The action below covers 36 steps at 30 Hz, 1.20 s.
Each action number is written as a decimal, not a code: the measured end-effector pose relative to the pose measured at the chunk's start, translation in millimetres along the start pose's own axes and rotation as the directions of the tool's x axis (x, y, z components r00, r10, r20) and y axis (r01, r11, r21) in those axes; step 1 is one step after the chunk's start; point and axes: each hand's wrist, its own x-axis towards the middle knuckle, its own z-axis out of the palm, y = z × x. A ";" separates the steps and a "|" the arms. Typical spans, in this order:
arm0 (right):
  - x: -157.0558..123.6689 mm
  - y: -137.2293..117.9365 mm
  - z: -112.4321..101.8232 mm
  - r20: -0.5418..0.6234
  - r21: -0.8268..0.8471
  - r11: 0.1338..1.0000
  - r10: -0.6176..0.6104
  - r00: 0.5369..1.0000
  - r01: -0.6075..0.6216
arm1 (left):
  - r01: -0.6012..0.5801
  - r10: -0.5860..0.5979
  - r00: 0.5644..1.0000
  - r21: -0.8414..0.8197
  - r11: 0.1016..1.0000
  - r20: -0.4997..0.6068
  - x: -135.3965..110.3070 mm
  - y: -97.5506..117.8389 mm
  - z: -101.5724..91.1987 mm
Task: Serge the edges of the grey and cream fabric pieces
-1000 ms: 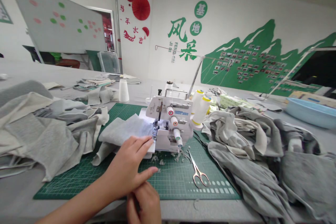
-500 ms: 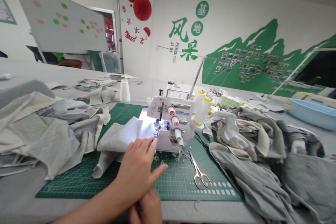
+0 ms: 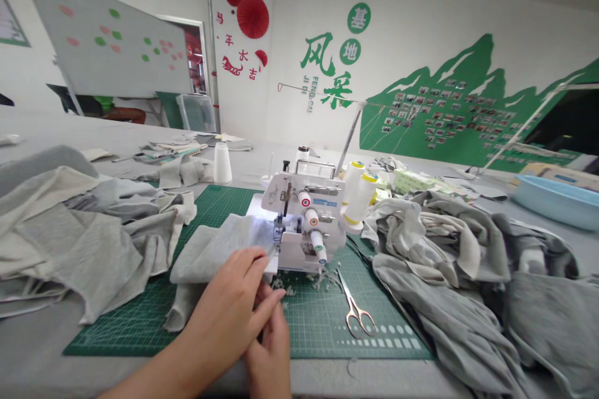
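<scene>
A white overlock sewing machine (image 3: 304, 212) with a lit needle area stands on a green cutting mat (image 3: 322, 324). Grey knit fabric (image 3: 219, 243) lies folded on its bed and reaches the presser foot. My left hand (image 3: 229, 299) is closed at the fabric's near edge, fingers bent over it just in front of the machine. Its thumb points right. My right hand (image 3: 271, 343) is below, fingers raised against the left fingers and thumb. Those fingertips are partly hidden, so what they pinch cannot be made out. Small scissors (image 3: 358, 312) lie to the right.
Grey fabric pieces (image 3: 93, 230) are heaped at left, and more grey cloth (image 3: 449, 262) at right. Thread cones (image 3: 362, 196) stand behind the machine; a white cone (image 3: 222, 163) is further left. Lint (image 3: 322, 277) lies below the machine. A blue basin (image 3: 556, 199) sits far right.
My left hand has drawn back from the presser foot, and its fingers are more bent. My right hand has come up from beneath the left wrist to meet the left fingers.
</scene>
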 end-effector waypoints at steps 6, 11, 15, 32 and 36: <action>15.9 -1.4 21.8 -0.025 0.231 0.962 0.154 0.988 -0.144 | 0.007 -0.007 1.000 0.010 1.000 0.020 6.1 5.0 -0.6; 4.5 1.8 18.8 -0.007 0.383 0.902 0.217 0.976 -0.198 | -0.007 0.004 0.999 0.069 0.998 0.049 4.5 -7.4 -6.8; 1.6 3.0 9.0 0.004 0.307 0.942 0.138 0.990 -0.133 | -0.045 0.043 0.999 0.140 0.989 0.022 -1.9 -22.0 -9.9; -3.9 13.8 -1.7 0.074 0.330 0.934 0.116 0.990 -0.134 | -0.162 0.158 0.987 0.129 0.978 0.044 -22.8 -31.6 -9.8; -3.9 15.1 -4.0 0.109 0.327 0.935 0.110 0.988 -0.140 | -0.151 0.146 0.988 0.121 0.981 0.047 -22.1 -34.0 -7.2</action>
